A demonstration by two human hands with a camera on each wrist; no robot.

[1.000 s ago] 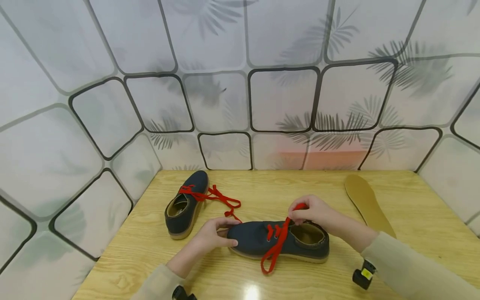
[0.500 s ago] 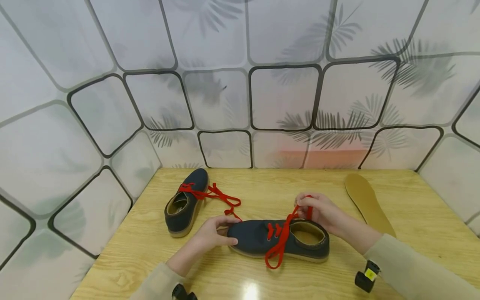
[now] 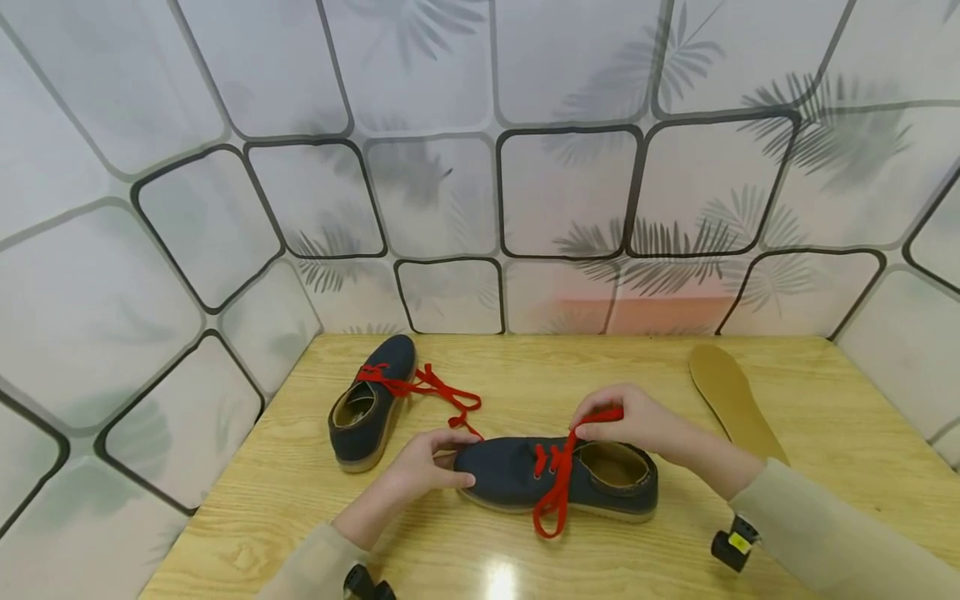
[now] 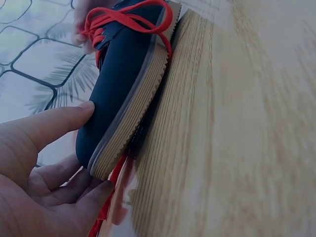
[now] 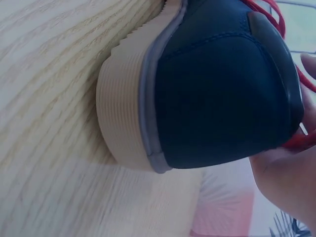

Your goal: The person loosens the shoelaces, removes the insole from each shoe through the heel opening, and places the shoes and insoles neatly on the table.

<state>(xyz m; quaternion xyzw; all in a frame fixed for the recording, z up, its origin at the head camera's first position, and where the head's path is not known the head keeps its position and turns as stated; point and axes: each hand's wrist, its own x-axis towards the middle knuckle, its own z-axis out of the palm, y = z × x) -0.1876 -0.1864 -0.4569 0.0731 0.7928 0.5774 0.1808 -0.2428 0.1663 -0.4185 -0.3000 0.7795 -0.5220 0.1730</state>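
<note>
A navy shoe with a pale ribbed sole lies sideways across the middle of the table, toe to the left. My left hand holds its toe, thumb on the upper and fingers round the far side. In the left wrist view that thumb presses the toe cap. Above the shoe opening, my right hand pinches a red shoelace. A loop of this lace hangs over the near side. The heel fills the right wrist view, where most of the right hand's fingers are hidden.
A second navy shoe with red laces stands at the back left, its lace trailing toward the held shoe. A tan insole lies at the back right of the wooden table. Patterned cloth rises behind.
The right hand shifted right and back while handling the lace, then came left again over the shoe's tongue area. The lace loop moved slightly right. The left hand stayed on the toe.
</note>
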